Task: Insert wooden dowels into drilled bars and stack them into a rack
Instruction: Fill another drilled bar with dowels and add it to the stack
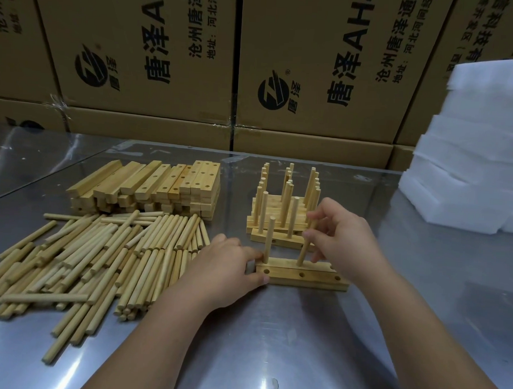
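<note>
Bar (304, 279) at table centre, rack (281, 241) at 12. Left hand (229, 266) grips bar end; right hand (344, 235) pinches dowel (304, 252), tilted in middle hole. Risk: forced aslant, dowel jams or bar tips

A pale drilled bar (302, 276) lies flat in front, one dowel (269, 238) upright near its left end, a second dowel (305, 250) leaning in a hole further right. Finished bars (284, 208) stand stacked behind; loose dowels (102, 256) and unfilled bars (162, 185) lie left.
</note>
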